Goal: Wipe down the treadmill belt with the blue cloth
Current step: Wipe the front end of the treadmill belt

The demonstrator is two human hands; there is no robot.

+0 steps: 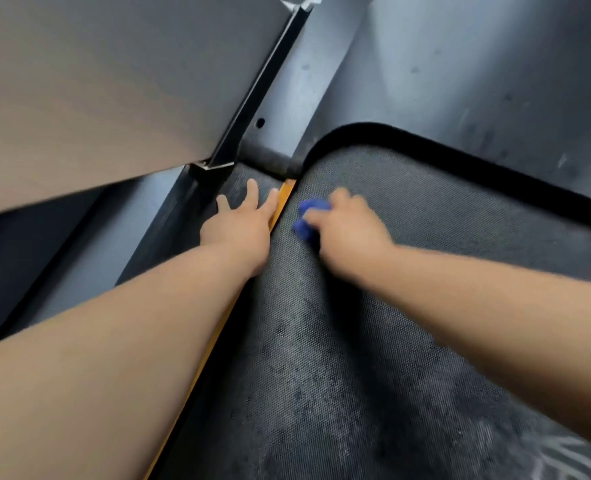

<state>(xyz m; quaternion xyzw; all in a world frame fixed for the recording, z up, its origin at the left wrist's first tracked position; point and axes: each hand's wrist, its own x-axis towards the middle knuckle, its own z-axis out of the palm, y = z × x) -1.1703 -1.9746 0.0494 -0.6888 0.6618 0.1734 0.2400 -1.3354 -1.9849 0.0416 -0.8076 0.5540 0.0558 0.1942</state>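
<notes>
The dark, textured treadmill belt (373,323) fills the lower right of the head view, with dusty pale smudges on it. My right hand (347,230) grips a bunched blue cloth (309,216) and holds it against the belt near its front left corner. Only part of the cloth shows beyond my fingers. My left hand (244,223) lies flat with fingers spread on the treadmill's left side rail (183,230), its fingertips at the orange strip (282,202) along the belt's edge.
The grey motor cover (477,74) rises beyond the belt's curved black front edge. A black upright post (252,105) stands at the front left corner. A pale wall panel (89,91) fills the upper left. White lettering (561,455) marks the belt at lower right.
</notes>
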